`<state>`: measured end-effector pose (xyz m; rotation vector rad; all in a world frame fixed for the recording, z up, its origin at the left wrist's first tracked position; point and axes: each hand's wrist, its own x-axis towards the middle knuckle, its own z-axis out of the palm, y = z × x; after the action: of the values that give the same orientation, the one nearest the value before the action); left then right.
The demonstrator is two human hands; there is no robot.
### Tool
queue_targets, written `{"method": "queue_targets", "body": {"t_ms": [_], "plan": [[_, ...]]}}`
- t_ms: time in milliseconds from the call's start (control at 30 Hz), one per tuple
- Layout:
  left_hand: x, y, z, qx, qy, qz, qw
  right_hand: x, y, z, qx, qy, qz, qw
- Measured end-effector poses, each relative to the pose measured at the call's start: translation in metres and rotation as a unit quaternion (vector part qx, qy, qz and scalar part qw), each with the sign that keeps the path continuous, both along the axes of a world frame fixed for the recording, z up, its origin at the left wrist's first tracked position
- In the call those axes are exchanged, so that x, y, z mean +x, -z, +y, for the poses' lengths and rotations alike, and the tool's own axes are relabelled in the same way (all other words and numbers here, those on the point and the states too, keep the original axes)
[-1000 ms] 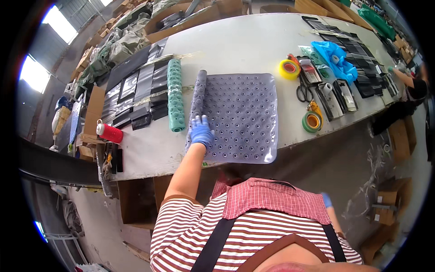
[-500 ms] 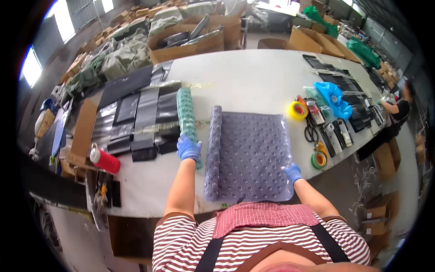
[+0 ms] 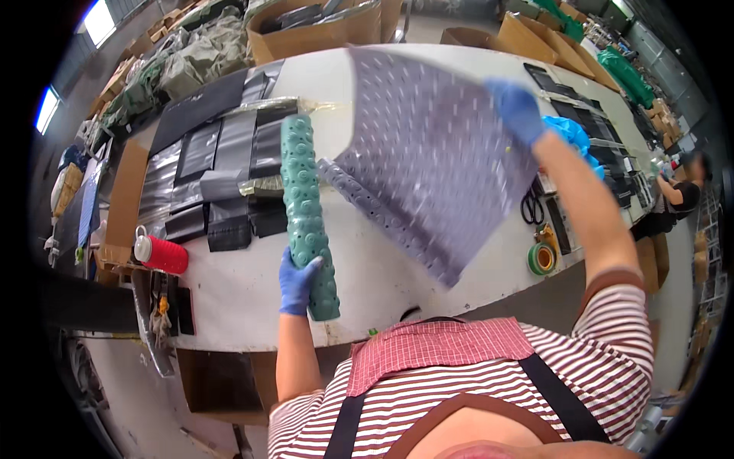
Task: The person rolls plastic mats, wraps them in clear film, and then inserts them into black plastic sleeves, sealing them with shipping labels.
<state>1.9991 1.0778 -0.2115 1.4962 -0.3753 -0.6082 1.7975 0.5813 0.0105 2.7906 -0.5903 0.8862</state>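
Observation:
My left hand (image 3: 297, 284), in a blue glove, is wrapped round the lower part of a rolled green bath mat (image 3: 304, 206) with raised round cups. The roll stands out lengthwise over the near part of the table. My right hand (image 3: 518, 109), also gloved and smeared by motion, grips the far right edge of a translucent grey bath mat (image 3: 436, 138). That mat is lifted and slanted, its surface blurred. Its left end is still partly rolled and lies low over the table, close to the green roll.
Black plastic bags (image 3: 200, 157) lie in stacks at the table's left, more at the far right. A red bottle (image 3: 162, 254) stands at the left edge. Green tape (image 3: 542, 258), scissors (image 3: 532, 206) and a blue bag (image 3: 569, 138) lie right. A person (image 3: 680, 191) works beyond the right edge.
My right hand has swung up and away, lifting the grey mat off the table and turning it. My left hand has raised the green roll and brought it nearer me.

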Motion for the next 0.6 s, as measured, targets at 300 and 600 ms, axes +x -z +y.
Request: {"method": "queue_targets", "body": {"t_ms": [300,600], "plan": [[-0.121,-0.07,0.096,0.014,-0.148,-0.033,0.988,0.143,0.143,-0.01,0.033,-0.069,0.143,0.987],[-0.153,-0.084,0.114,0.022,-0.214,-0.054,0.975,0.045,0.196,0.143,0.363,-0.082,0.447,0.814]]}}
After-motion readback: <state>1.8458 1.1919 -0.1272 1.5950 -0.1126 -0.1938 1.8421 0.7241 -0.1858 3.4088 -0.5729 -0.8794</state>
